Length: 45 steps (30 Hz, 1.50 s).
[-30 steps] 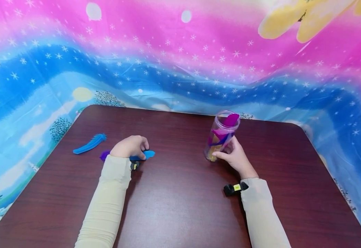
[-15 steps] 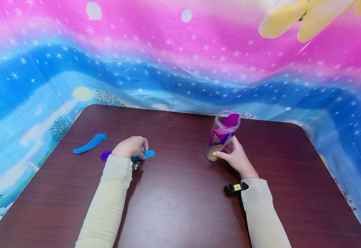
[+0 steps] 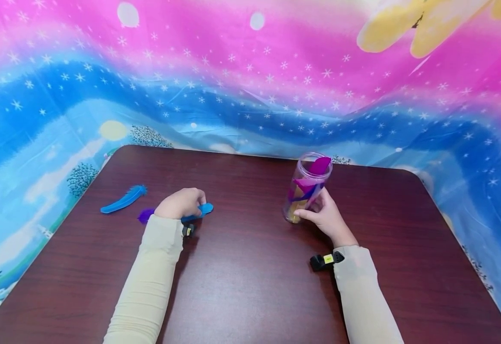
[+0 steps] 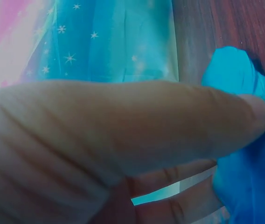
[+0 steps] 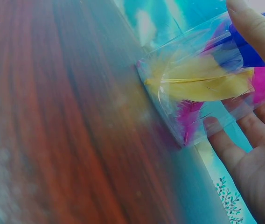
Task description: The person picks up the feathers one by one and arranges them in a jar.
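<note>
My left hand [image 3: 181,203] pinches a blue feather [image 3: 206,209] between thumb and fingers, low over the table at the left. In the left wrist view the thumb lies across the vane of that blue feather [image 4: 240,70]. A purple feather [image 3: 146,215] shows partly from behind the left wrist. My right hand [image 3: 325,212] grips a clear plastic jar [image 3: 291,203], its thumb and fingers round the lower side. The jar is upright and its mouth is uncovered. Inside it are a yellow feather [image 5: 207,84], magenta feathers [image 3: 320,166] and a dark blue one [image 5: 249,51].
Another blue feather [image 3: 123,199] lies on the brown table [image 3: 241,267] at the far left. A printed cloth [image 3: 233,81] with snowflakes hangs behind and along the sides. Small black cameras are strapped at both wrists.
The blue feather's tip at my left fingers has tilted up and drawn in slightly. My right hand and the jar have stayed put.
</note>
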Each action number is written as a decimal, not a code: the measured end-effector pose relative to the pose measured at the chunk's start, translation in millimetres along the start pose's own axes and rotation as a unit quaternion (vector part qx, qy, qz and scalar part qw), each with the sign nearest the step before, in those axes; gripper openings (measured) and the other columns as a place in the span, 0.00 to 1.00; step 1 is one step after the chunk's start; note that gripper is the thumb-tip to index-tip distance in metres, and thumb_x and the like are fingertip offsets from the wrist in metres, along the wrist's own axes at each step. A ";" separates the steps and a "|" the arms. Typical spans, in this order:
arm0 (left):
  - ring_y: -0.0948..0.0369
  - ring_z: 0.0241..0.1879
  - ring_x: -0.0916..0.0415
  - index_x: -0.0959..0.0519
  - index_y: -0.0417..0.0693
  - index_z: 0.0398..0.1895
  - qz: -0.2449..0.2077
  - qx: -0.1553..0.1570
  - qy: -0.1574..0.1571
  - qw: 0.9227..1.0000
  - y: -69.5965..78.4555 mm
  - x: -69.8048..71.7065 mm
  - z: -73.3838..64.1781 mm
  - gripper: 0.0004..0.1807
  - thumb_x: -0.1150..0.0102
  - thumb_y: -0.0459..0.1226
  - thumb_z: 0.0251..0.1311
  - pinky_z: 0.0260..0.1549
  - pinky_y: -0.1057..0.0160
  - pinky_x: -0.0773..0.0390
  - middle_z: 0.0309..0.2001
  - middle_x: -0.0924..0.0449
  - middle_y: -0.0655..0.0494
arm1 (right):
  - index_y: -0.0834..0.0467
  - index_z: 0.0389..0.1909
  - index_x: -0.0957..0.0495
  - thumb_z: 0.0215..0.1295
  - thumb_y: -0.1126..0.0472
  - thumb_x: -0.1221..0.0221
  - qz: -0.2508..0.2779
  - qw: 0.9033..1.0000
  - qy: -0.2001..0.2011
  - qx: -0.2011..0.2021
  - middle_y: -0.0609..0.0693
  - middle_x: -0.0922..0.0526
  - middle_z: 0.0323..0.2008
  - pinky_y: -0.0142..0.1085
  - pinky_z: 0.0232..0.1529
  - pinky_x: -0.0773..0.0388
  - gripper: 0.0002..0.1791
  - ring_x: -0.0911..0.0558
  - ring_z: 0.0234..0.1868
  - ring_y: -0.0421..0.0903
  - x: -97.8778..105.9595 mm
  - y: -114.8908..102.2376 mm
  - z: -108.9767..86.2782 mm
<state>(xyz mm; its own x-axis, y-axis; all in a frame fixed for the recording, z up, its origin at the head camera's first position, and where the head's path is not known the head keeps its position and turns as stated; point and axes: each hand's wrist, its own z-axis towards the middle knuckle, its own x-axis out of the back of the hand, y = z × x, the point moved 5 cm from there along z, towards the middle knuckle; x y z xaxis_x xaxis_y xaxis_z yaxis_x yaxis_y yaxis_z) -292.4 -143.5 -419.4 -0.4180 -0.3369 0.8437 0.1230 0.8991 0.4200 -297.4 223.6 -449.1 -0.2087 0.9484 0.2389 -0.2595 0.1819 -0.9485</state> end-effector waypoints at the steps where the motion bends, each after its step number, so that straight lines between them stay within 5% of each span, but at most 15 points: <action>1: 0.55 0.34 0.27 0.19 0.43 0.40 -0.001 -0.001 0.001 1.000 0.2 0.1 -0.2 0.06 0.40 0.27 0.62 0.35 0.57 0.26 0.33 0.22 0.52 | 0.60 0.72 0.41 0.57 0.73 0.29 0.000 1.000 0.000 0.000 0.64 0.31 0.68 0.24 0.60 0.29 0.44 0.30 0.69 0.63 0.0 0.0 0.1; 19: 0.55 0.36 0.27 0.22 0.44 0.40 -0.010 -0.063 0.048 0.997 8.0 8.4 -3.7 0.02 0.42 0.29 0.68 0.43 0.52 0.23 0.36 0.21 0.53 | 0.59 0.73 0.41 0.58 0.72 0.29 -0.005 1.000 0.001 -0.006 0.61 0.31 0.69 0.24 0.61 0.29 0.44 0.31 0.70 0.62 0.1 0.4 -0.5; 35: 0.51 0.43 0.23 0.21 0.43 0.45 -0.025 -0.136 0.117 0.983 22.9 26.3 -16.6 0.10 0.39 0.24 0.63 0.51 0.46 0.20 0.41 0.18 0.48 | 0.60 0.73 0.42 0.59 0.71 0.29 -0.013 1.000 0.001 -0.013 0.61 0.30 0.69 0.26 0.62 0.29 0.44 0.31 0.70 0.64 -0.4 0.8 -0.4; 45: 0.50 0.43 0.23 0.22 0.42 0.44 -0.038 -0.150 0.148 0.977 32.0 34.3 -23.8 0.11 0.39 0.22 0.63 0.50 0.45 0.20 0.41 0.18 0.47 | 0.58 0.73 0.41 0.58 0.69 0.28 -0.022 1.000 0.004 -0.014 0.59 0.29 0.68 0.25 0.61 0.29 0.44 0.28 0.68 0.59 0.3 1.0 -0.4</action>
<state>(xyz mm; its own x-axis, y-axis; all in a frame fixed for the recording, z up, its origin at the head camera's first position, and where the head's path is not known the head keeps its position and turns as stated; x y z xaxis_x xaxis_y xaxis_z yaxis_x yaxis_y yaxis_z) -281.4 -133.0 -369.1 -0.1637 -0.5046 0.8477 0.3787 0.7613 0.5263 -297.3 224.2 -450.1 -0.1912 0.9413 0.2783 -0.2422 0.2295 -0.9427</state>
